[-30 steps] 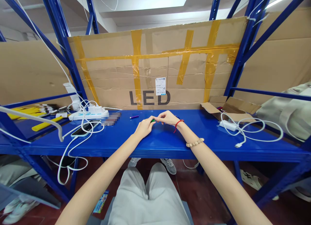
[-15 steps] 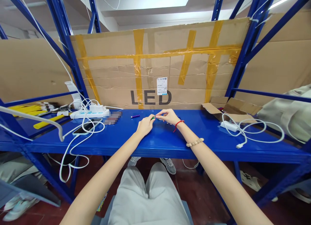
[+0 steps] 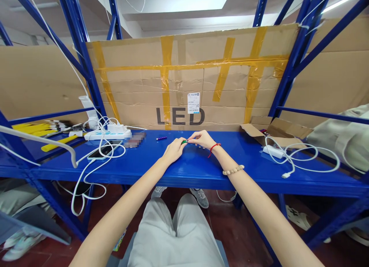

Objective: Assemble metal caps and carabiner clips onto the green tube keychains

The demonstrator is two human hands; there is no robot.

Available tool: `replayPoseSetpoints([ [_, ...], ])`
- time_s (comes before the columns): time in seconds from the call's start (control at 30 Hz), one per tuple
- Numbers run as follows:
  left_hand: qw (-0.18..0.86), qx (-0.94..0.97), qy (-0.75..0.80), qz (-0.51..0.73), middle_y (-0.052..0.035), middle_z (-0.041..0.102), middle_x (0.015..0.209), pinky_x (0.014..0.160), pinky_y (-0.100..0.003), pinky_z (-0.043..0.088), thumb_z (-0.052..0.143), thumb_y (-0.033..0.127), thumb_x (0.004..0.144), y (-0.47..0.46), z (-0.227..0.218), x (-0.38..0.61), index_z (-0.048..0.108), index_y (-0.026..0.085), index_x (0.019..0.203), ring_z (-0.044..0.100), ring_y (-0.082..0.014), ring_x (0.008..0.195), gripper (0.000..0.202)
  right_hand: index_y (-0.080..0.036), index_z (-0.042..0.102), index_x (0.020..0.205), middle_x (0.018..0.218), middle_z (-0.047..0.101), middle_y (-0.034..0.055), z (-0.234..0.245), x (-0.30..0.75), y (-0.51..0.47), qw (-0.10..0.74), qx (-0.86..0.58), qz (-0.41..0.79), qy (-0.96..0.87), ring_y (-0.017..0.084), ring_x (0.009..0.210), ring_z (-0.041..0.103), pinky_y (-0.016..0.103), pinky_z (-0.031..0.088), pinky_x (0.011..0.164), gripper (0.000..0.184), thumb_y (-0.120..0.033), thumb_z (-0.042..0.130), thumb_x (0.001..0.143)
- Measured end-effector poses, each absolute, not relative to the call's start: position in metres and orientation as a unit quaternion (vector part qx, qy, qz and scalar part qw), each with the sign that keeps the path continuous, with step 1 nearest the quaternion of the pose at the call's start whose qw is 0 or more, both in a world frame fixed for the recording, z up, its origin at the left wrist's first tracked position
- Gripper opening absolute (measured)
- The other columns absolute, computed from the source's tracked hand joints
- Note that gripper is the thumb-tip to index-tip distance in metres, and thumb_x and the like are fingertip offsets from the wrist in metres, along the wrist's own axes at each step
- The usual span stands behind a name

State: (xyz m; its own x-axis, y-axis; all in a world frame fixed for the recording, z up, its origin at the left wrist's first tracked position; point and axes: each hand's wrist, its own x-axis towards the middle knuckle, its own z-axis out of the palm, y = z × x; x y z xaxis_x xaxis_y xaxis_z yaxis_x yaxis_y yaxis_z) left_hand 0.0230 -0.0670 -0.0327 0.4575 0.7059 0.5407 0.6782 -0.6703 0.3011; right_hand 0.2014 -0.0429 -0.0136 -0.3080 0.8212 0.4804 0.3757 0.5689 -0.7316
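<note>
Both hands meet at the middle of the blue metal shelf (image 3: 201, 165). My left hand (image 3: 173, 150) has its fingers curled, pinching the left end of a small green object (image 3: 184, 141). My right hand (image 3: 203, 138), with a red string and a bead bracelet on the wrist, pinches the other end of it. The green object is mostly hidden by the fingers. A small purple pen-like stick (image 3: 161, 138) lies on the shelf just left of and behind my left hand.
A white power strip (image 3: 106, 134) with plugs and cables, and a phone (image 3: 99, 153), sit at the left. An open cardboard box (image 3: 273, 128) and a white charger with coiled cable (image 3: 291, 157) are at the right. Taped cardboard marked LED (image 3: 184, 78) backs the shelf.
The hands have stayed pinched together on the green object, with only slight finger shifts. The view has drifted a little.
</note>
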Motion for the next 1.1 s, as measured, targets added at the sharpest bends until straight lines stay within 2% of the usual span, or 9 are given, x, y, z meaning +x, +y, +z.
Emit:
replayPoseSetpoints([
  [0.37, 0.049, 0.864, 0.369, 0.338, -0.0026, 0.063, 0.096, 0.068, -0.028, 0.044, 0.040, 0.023, 0.089, -0.074, -0.030, 0.019, 0.048, 0.023, 0.092, 0.060, -0.0200, 0.088, 0.009, -0.010, 0.070, 0.069, 0.065, 0.065, 0.0051, -0.016, 0.201, -0.046, 0.407, -0.406, 0.266, -0.774, 0.007, 0.045, 0.047, 0.021, 0.039, 0.042, 0.040, -0.048, 0.070, 0.055],
  [0.77, 0.049, 0.864, 0.355, 0.353, -0.0030, 0.062, 0.087, 0.070, -0.027, 0.044, 0.044, 0.021, 0.085, -0.068, -0.033, 0.019, 0.051, 0.021, 0.085, 0.058, -0.0183, 0.082, 0.007, -0.012, 0.070, 0.068, 0.068, 0.065, 0.0044, -0.014, 0.204, -0.048, 0.381, -0.413, 0.277, -0.780, 0.007, 0.047, 0.047, 0.022, 0.040, 0.046, 0.039, -0.049, 0.068, 0.057],
  [1.1, 0.061, 0.862, 0.337, 0.375, -0.0030, 0.063, 0.087, 0.069, -0.026, 0.043, 0.043, 0.021, 0.086, -0.070, -0.032, 0.020, 0.051, 0.020, 0.085, 0.059, -0.0176, 0.080, 0.008, -0.011, 0.066, 0.066, 0.046, 0.051, -0.0017, -0.005, 0.202, -0.059, 0.356, -0.446, 0.304, -0.763, 0.006, 0.042, 0.040, 0.020, 0.030, 0.040, 0.047, -0.057, 0.067, 0.056],
])
